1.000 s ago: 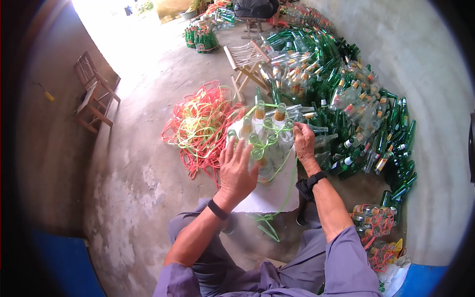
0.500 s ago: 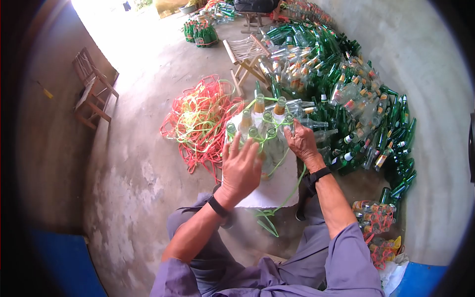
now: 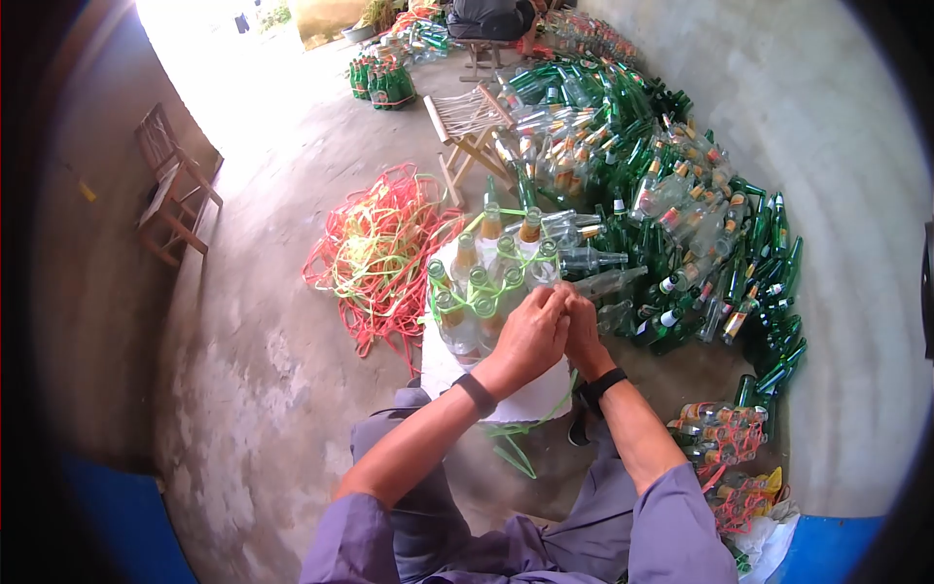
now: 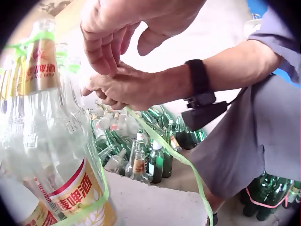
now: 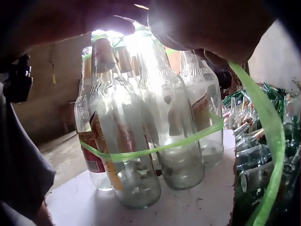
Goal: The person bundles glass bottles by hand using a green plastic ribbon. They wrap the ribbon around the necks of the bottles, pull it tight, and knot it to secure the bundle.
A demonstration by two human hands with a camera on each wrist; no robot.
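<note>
Knotting stage, by judgement — left hand [image 3: 530, 336] and right hand [image 3: 584, 341] pinch green strap [image 5: 150, 151] beside bottles [image 3: 484, 274]. Next pull calls for even tension.

Green bottles [image 3: 681, 224] lie heaped along the wall [image 3: 837, 136], near a folding stool [image 3: 465, 125] and tangled red straps [image 3: 375, 255].

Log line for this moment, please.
left hand: against right hand, grip unclear | right hand: holds strap | bottles: upright, strapped, on board
</note>
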